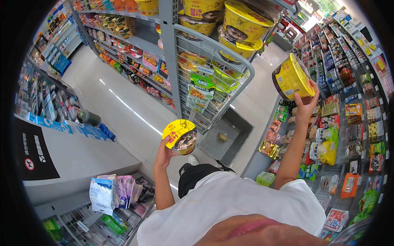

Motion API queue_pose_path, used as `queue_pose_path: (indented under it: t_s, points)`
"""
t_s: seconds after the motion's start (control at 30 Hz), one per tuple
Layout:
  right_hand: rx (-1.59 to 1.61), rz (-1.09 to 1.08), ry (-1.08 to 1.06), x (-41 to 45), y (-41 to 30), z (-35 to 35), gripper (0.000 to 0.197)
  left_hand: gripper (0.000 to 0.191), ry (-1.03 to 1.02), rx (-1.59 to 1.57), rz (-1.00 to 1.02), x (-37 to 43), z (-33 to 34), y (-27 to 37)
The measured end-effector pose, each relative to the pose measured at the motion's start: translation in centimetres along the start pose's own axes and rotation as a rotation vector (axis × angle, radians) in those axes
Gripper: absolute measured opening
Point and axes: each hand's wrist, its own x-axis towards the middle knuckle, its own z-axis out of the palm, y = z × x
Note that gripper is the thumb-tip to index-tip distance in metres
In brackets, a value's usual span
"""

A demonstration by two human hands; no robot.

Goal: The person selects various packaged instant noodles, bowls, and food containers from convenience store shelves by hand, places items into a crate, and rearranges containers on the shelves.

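My left hand (163,153) grips a yellow instant noodle bowl (180,135), its printed lid turned up towards me. Out to the right, my right hand (307,100) is closed around another yellow noodle bowl (291,78), which is tilted so that its side and base edge show. Between the two hands, more yellow bowls (246,23) are stacked on top of the end shelf. Below them a wire rack (184,61) holds green and white snack bags (201,87). A grey bin (212,144) stands on the floor in front of me, with one small round tub (223,137) inside.
A grey shelf unit (169,55) with packed noodles runs away to the upper left. Shelves of bagged snacks (323,152) line my right side. At lower left are a white counter (83,172) and a wire rack with cotton packs (103,193). A tiled floor aisle (123,101) lies between.
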Motion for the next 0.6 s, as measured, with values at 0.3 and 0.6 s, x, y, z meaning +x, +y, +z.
queue_pose_path:
  t_s: [0.3,0.6]
  points:
    - [-0.207,-0.105,0.013,-2.4,-1.5,-2.1,0.093,0.075,-0.076,0.086,0.16,1.3,3.9,1.7]
    - [-0.44,-0.193,0.172,-4.5,-1.7,-4.4,0.093,0.086,0.07,0.014,0.452,1.7,8.9,1.6]
